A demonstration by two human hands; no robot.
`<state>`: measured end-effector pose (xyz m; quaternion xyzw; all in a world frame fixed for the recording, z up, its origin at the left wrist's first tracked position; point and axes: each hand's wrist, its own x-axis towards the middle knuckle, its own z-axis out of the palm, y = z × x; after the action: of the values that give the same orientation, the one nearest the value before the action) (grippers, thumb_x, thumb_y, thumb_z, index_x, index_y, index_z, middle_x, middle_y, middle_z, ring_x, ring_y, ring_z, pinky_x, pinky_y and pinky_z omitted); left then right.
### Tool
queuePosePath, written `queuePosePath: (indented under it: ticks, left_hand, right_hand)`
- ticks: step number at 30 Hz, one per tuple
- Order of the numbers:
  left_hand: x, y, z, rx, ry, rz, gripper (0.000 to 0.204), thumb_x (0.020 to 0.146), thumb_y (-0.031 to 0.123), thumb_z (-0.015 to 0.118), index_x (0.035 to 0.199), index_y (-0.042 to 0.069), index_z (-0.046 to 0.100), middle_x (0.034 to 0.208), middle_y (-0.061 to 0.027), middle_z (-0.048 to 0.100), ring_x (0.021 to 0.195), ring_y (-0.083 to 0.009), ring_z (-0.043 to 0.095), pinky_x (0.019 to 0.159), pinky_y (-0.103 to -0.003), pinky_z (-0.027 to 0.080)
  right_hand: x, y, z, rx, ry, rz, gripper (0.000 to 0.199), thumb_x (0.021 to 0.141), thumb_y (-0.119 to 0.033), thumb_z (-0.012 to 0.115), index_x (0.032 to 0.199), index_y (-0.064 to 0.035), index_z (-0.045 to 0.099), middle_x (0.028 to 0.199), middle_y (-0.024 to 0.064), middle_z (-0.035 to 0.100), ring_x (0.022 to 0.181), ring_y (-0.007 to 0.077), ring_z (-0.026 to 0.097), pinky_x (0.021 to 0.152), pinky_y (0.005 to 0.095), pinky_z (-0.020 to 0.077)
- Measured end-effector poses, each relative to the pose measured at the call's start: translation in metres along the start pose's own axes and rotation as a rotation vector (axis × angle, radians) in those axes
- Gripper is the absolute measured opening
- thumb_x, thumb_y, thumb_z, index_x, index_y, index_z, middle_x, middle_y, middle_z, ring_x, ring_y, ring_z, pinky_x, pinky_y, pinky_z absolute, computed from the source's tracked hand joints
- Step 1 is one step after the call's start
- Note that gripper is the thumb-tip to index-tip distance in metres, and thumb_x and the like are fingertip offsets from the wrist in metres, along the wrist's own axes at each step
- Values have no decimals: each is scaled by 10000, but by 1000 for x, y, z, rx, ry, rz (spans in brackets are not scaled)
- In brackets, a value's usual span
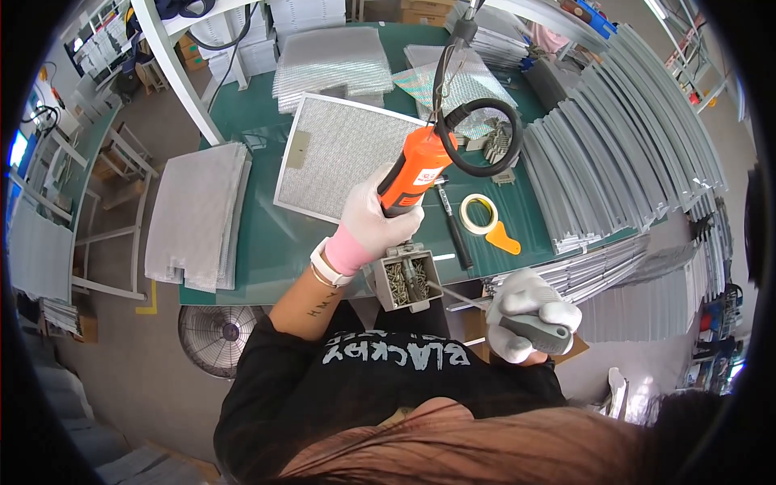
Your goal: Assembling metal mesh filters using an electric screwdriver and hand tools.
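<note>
My left hand (373, 218), in a white glove with a pink cuff, is wrapped round an orange and black electric screwdriver (420, 166) that hangs from above on a black cord. Its lower end is hidden by the hand. Just below stands a small grey box (416, 305) with two compartments of screws (396, 283). My right hand (529, 311), gloved in white, is closed on a grey handle (537, 334); a thin shaft runs from that hand toward the box, and the tool's exact kind is unclear. A framed mesh panel (343, 149) lies flat behind the screwdriver.
On the green table (263, 182) lie a hammer (454, 226), a tape roll (478, 214) and a yellow scraper (503, 238). Stacked mesh sheets (198, 214) sit left, grey panels (622, 153) right. A black cable loop (517, 137) hangs beside the screwdriver. A fan (222, 335) stands below.
</note>
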<state>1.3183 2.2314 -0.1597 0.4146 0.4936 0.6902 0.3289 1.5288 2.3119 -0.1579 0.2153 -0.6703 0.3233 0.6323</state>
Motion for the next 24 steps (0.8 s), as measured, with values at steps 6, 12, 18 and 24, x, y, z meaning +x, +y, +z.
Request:
queuePosePath:
  ticks: [6,12,18,24]
  left_hand:
    - [1,-5,-1,89,27,45,320,752,25,684,1061,13,606,814,-3,607,689,-67,554,666,-260,494]
    - [-3,-5,-4,173,47,69,316,756,44,689,1062,13,614,820,-2,611,717,-68,539,705,-255,482]
    - [-1,2,-3,171,15,70,305,756,32,687,1051,16,613,811,5,600,712,-68,540,691,-253,481]
    - [-3,1,-4,51,-10,36,288,765,-6,660,1046,14,598,802,8,590,689,-61,545,648,-252,480]
  right_hand:
    - [8,-9,-2,77,-168,181,528,916,-301,736,1284,-72,433,997,154,695,591,182,673,541,291,483]
    - [14,-14,-1,71,-170,384,557,810,-199,832,1245,-78,506,934,159,717,659,263,694,649,370,532]
    - [9,-12,-3,-7,2,196,608,864,-264,794,1313,-83,427,934,133,719,652,206,700,621,354,524]
    - [15,-12,-12,-115,-325,296,653,759,-121,820,1292,-85,445,939,139,718,615,249,684,585,358,517]
